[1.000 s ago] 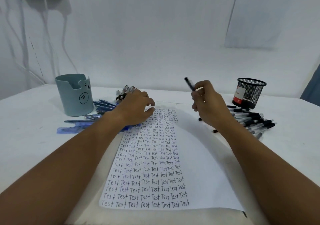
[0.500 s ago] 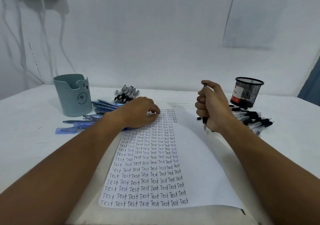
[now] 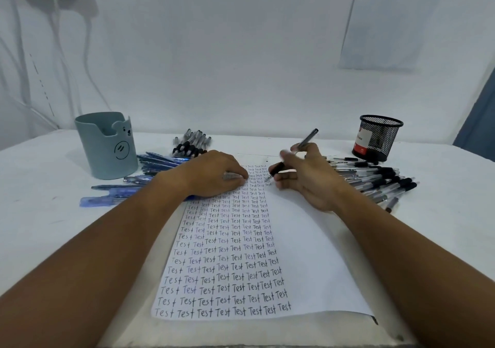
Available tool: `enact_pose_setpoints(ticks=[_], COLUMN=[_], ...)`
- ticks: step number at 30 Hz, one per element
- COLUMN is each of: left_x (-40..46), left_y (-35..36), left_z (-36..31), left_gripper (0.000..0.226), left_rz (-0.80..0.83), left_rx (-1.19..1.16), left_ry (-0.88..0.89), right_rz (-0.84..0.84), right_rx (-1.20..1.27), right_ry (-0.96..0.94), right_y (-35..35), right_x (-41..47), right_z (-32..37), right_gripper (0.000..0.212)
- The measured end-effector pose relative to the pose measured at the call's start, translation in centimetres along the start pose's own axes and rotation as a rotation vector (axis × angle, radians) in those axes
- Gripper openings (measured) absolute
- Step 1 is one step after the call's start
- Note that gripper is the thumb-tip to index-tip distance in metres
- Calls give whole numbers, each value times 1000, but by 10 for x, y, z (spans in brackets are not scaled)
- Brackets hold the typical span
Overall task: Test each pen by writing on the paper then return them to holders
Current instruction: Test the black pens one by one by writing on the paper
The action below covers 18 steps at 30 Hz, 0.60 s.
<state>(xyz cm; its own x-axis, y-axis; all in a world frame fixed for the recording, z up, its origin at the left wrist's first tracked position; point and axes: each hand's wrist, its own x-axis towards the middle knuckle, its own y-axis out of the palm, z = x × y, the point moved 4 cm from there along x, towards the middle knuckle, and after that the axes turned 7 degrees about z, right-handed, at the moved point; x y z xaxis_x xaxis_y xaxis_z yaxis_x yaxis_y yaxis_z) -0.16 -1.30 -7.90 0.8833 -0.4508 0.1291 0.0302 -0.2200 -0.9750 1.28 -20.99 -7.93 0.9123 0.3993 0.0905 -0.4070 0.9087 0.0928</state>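
Paper, near edge of the desk, rows of "Test" filling its left half. At the paper's far end, left hand rests fingers-down, holding nothing; right hand pinches a pen, tip just at the last column. Light, stiff, slick barrel: likely best held at the dark rubber sleeve near the tip. Beyond the paper: loose pens, mesh holder, grey holder.

Right hand: grips a black pen, tip at the paper beside the rows of "Test".
Left hand: rests palm-down on the paper's top left.
Tabletop: blue-grey holder, mesh holder, loose pens at both sides.
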Motion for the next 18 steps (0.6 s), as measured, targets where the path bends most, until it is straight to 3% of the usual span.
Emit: enact_pose_setpoints(ticks=[3, 7, 12, 18], left_x=[1, 2, 2, 2], left_y=[2, 3, 4, 5], left_z=[1, -1, -2, -4], left_gripper=[31, 34, 36, 37], left_rz=[19, 17, 36, 46], left_rx=[15, 23, 25, 18], left_ry=[-2, 3, -8, -32], right_rz=[71, 70, 74, 35], right_rx=[-43, -112, -142, -160], right_ry=[10, -21, -76, -113], right_y=[1, 2, 1, -3], right_x=[-1, 1, -2, -4], right_z=[-6, -9, -10, -13], right_gripper=[39, 25, 38, 39])
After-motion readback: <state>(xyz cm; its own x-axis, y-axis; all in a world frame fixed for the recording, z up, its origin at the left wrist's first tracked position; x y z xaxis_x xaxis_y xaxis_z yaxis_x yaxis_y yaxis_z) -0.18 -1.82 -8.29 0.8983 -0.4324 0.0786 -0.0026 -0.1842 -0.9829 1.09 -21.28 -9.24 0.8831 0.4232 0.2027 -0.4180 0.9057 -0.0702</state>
